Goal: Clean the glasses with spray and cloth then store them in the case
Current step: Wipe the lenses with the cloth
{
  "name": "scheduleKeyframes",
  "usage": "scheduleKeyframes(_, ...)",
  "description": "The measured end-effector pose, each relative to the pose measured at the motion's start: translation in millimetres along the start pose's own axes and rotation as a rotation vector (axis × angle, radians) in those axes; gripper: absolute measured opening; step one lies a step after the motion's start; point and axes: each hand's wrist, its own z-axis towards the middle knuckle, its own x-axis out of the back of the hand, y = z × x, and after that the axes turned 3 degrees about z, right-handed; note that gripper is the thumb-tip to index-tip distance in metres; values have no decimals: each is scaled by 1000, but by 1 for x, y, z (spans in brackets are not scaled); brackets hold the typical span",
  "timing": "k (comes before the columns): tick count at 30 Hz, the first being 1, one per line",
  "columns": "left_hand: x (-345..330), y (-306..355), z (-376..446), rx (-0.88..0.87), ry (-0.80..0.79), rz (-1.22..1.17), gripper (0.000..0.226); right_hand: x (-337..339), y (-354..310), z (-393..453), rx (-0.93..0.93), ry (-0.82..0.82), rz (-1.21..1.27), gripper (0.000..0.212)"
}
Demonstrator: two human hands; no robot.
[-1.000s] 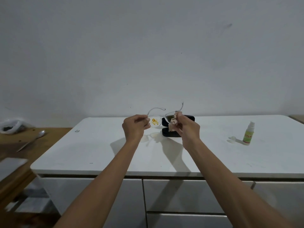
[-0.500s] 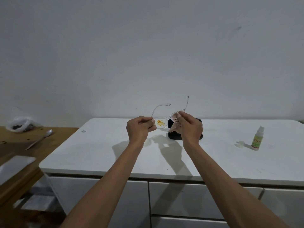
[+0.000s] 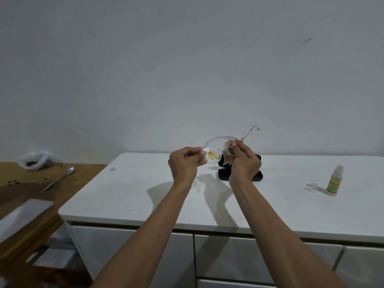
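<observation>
The left hand is pinching the glasses lying sideways between both hands, and the right hand is pinching the cloth on the right lens, above the case.

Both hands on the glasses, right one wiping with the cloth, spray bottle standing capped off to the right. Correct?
Not capped. In the head view the spray bottle stands with its nozzle bare; the clear cap lies beside it on the counter. The rest holds.
</observation>
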Motion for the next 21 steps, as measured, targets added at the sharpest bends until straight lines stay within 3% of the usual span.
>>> scheduleKeyframes(12,44,3,18,68,79,70,14,17,-12,11,-103,-629,-446,12)
scheduleKeyframes(16,49,1,16,50,70,102,12,21,-19,10,-74,-644,-544,11)
scheduleKeyframes(21,49,1,15,6,52,114,10,20,-18,7,54,-519,-577,12)
